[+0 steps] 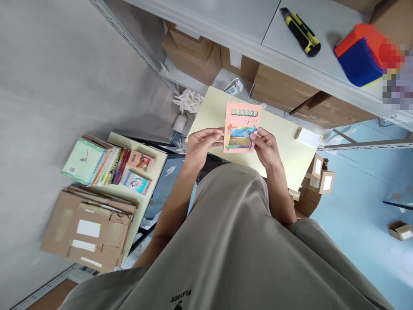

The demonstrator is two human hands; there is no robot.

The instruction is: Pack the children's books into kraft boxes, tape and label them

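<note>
Both hands hold a thin pink book [243,116] with a field-and-sky picture in a rainbow frame on its cover. My left hand [204,146] pinches the book's left edge between thumb and fingers. On the other side, my right hand [266,146] grips the right edge, its thumb lying on the cover picture. The book is held above a pale yellow table [284,137], its cover turned toward me.
On a side table at left stand a row of books [106,165], two small books [138,183] and flattened cardboard [90,228]. The shelf [226,21] ahead carries a utility knife [300,32] and a red-and-blue object [364,54]. White slips [308,137] lie at the table's right end.
</note>
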